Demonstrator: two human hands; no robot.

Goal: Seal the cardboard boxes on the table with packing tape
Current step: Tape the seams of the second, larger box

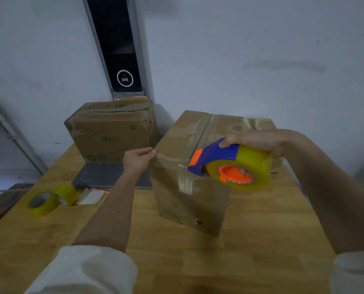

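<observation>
A worn cardboard box (pixel 189 200) stands in the middle of the wooden table (pixel 251 240), its top flaps closed and marked with old tape. My right hand (pixel 255 140) grips a tape dispenser (pixel 229 164) with a blue and orange frame and a yellowish roll. The dispenser's nose touches the box's near top edge. My left hand (pixel 139 159) pinches the box's upper left corner. A second cardboard box (pixel 111 132) stands behind, against the wall.
Two yellowish tape rolls (pixel 49 198) lie at the table's left, beside a folded paper scrap (pixel 90 197). A grey flat pad (pixel 104 176) lies under the far box. A metal shelf frame (pixel 11 132) stands at the left; a dark panel (pixel 121 49) is on the wall.
</observation>
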